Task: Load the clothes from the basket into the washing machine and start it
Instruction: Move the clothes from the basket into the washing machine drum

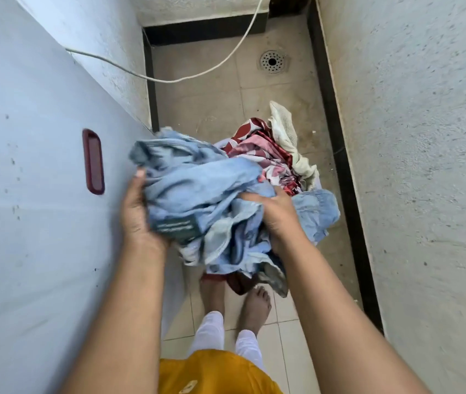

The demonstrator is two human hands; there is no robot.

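The person holds a bundle of light-blue clothes [203, 194] in the air with both hands, above the tiled floor [209, 109] and just right of the washing machine [41, 166]. The left hand [138, 214] cups the bundle's left side: its thumb [140, 174] lies over the upper edge, while the other fingers are tucked under the cloth and cannot be seen. The right hand [278, 220] grips the right side, its fingers [251, 198] curled and dug into the folds, so the bundle lies between the two palms and spills out above and below them.

The bundle's long axis runs on a slant, from its far-left end beside the machine's edge to its near-right end, where a loose tail hangs down over the person's bare feet [256, 307]. A dark label [177, 227] faces up close to the left palm (its print is too blurred to read).

Behind the bundle, lower down, more laundry sits in a heap: a red-and-white patterned cloth [257, 155], a cream towel [285, 132] draped on its far side, and a blue denim garment [318, 214] just beside the right hand. Whatever holds the heap is hidden beneath it.

The washing machine's pale surface carries a maroon recessed handle [93, 162], its long side running away from the person. A white hose [169, 80] loops across the far floor, near a round floor drain [272, 61].
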